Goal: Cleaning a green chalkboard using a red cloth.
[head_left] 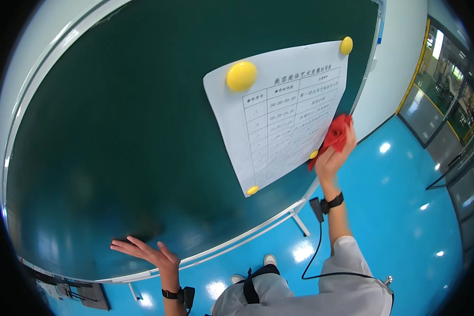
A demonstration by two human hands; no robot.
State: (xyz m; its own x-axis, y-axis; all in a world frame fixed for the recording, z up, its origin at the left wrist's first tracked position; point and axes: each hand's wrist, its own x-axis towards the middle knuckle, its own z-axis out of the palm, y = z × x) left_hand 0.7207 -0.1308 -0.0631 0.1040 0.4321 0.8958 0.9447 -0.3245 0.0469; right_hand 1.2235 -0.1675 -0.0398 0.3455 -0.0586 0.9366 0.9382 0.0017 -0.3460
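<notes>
My right hand [336, 156] grips a crumpled red cloth [336, 132] against the green chalkboard [116, 131], close to the right edge of a white printed sheet [224, 118]. Yellow round magnets pin the sheet at its corners: a large one [242, 76] at upper left, another [346, 46] at upper right, and smaller-looking ones at lower left [253, 190] and lower right [314, 154]. The lower right magnet is right beside the cloth. At the lower left, my left hand [148, 254] has its fingers stretched out near the board's lower part; whether it touches the surface I cannot tell.
A white frame [247, 240] rims the board, with stand legs [300, 224] below it. The blue floor [389, 210] is glossy. Glass doors [432, 89] stand at the right. A black cable [316, 258] runs from the device on my right wrist.
</notes>
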